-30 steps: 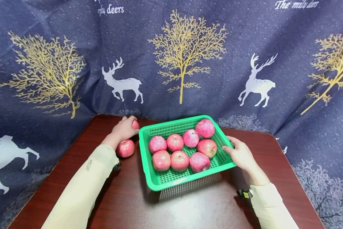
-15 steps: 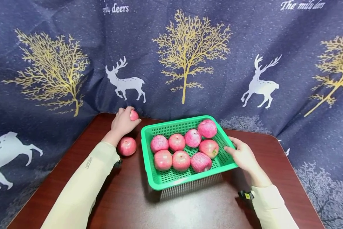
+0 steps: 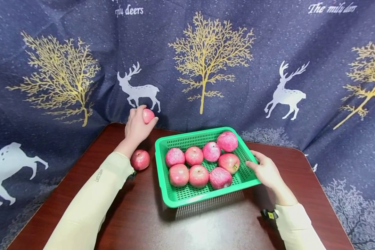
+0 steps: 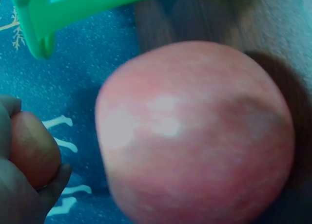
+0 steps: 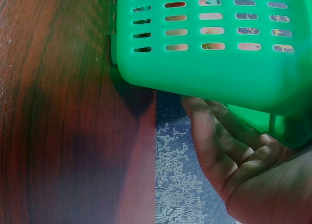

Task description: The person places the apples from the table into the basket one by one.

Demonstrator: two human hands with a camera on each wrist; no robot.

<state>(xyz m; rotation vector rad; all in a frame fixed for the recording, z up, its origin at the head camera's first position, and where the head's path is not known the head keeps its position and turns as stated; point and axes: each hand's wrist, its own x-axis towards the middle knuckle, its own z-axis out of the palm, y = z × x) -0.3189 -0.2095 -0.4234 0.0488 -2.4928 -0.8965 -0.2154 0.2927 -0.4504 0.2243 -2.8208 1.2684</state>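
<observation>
My left hand [image 3: 138, 125] grips a red apple [image 3: 148, 116], held up over the table's back left edge. The left wrist view shows that held apple [image 4: 35, 148] between fingers and thumb at the far left. A second apple [image 3: 140, 159] stands on the table below my left wrist and looms large in the left wrist view. My right hand [image 3: 266, 171] grips the right rim of a green plastic basket [image 3: 192, 200], thumb over the rim and fingers beneath it. Several red apples [image 3: 198, 175] lie inside the basket in two rough rows.
The dark red wooden table [image 3: 137, 222] has rounded back corners. Right behind it hangs a dark blue cloth [image 3: 174, 93] printed with golden trees and white deer. The basket's left rim stands a little to the right of the loose apple.
My left hand has lifted the gripped apple up and away from beside the basket's back left corner. The right hand keeps its grip on the rim, and the basket stays about where it was.
</observation>
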